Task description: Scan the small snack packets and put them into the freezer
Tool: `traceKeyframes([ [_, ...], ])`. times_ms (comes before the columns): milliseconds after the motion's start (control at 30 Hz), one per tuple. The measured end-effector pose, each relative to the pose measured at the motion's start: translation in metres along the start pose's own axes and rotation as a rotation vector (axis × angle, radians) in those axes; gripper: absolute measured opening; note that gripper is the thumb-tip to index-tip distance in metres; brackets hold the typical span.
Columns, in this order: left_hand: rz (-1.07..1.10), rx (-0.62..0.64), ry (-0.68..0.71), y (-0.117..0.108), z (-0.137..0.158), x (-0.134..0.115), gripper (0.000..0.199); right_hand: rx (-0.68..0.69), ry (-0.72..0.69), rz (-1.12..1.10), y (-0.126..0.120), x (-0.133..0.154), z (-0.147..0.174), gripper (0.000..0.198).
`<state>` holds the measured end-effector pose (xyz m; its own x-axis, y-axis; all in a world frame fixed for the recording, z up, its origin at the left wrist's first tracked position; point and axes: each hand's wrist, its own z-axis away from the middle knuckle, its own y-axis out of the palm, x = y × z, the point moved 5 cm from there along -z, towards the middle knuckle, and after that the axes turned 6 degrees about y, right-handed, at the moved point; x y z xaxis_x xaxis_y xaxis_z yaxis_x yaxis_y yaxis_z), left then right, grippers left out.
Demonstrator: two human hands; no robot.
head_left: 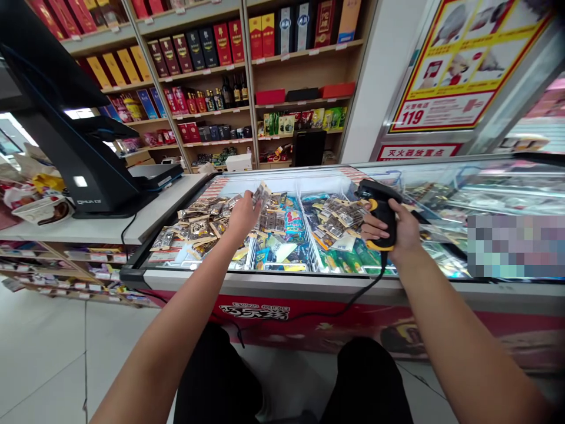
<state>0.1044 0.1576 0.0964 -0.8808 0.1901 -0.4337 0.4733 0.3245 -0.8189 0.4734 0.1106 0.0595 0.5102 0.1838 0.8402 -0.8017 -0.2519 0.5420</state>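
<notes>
My left hand (243,215) is over the left part of the chest freezer (176,278), with its fingers closed on a small clear-and-tan snack packet (263,193). Under and around it lie many similar packets (198,228). In my right hand (405,231) is a black and yellow barcode scanner (383,207), held by its handle above the freezer's front edge. The scanner's head points left, towards another heap of packets (339,217). Its black cable (348,306) drops from the handle and loops left across the freezer's front. Blue and green packages show among the white wire dividers (311,247).
To the left stands a counter (110,231) with a black point-of-sale terminal (83,153). Shelves (194,76) of boxes and bottles rise behind the freezer. A fire-safety poster (459,70) hangs on the right. My knees (373,377) are close to the freezer front.
</notes>
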Motion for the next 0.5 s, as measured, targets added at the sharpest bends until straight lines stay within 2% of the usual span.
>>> traceKeyframes([
  [67,0.339,-0.019,-0.011,0.016,-0.001,-0.018,0.034,0.043,0.007,0.0,0.0,-0.001,-0.001,0.031],
  [133,0.696,0.029,-0.072,0.043,-0.004,-0.039,0.031,0.088,0.014,0.008,0.001,-0.003,-0.003,0.034],
  [233,1.057,0.093,-0.149,0.087,-0.008,-0.066,0.036,0.104,0.028,0.05,-0.001,-0.006,-0.005,0.04],
  [367,1.212,0.196,-0.207,0.132,-0.006,-0.076,0.069,0.113,0.082,0.113,0.001,-0.013,-0.008,0.044],
  [500,1.273,0.255,-0.2,0.145,0.0,-0.065,0.082,0.132,0.152,0.188,0.005,-0.022,-0.008,0.047],
])
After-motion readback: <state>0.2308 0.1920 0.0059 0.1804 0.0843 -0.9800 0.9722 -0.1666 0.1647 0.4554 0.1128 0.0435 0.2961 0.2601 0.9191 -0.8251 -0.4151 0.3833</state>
